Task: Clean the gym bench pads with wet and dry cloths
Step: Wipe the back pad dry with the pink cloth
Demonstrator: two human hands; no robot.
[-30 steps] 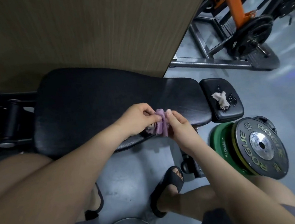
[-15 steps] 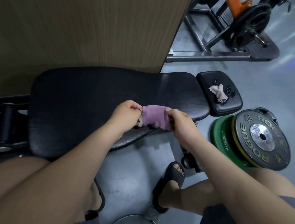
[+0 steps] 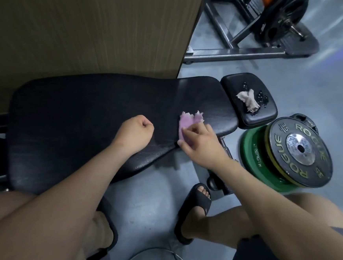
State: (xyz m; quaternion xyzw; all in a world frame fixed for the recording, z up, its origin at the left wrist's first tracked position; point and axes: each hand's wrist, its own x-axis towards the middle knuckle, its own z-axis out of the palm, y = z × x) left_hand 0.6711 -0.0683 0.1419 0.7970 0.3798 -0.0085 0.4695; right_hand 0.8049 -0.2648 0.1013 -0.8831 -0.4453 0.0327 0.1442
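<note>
A long black bench pad (image 3: 79, 116) lies across the view, with a small black seat pad (image 3: 247, 115) at its right end. On the long pad's right part lies a purple cloth (image 3: 186, 122). My right hand (image 3: 202, 146) lies over its near edge with curled fingers touching it; I cannot tell whether it grips or presses. My left hand (image 3: 135, 135) rests on the pad as a fist, holding nothing. A crumpled beige cloth (image 3: 248, 101) sits on the seat pad among water drops.
Stacked weight plates (image 3: 299, 152), black on green, lean on the floor right of the bench. A wooden panel (image 3: 77, 34) stands behind the bench. A metal rack with a loaded plate (image 3: 280, 16) is at the top right. My sandalled feet (image 3: 195, 208) are on the grey floor.
Both hands held the purple cloth stretched between them above the pad's front edge. Now the left hand has let go and closed into a fist, and the cloth lies on the pad under the right hand.
</note>
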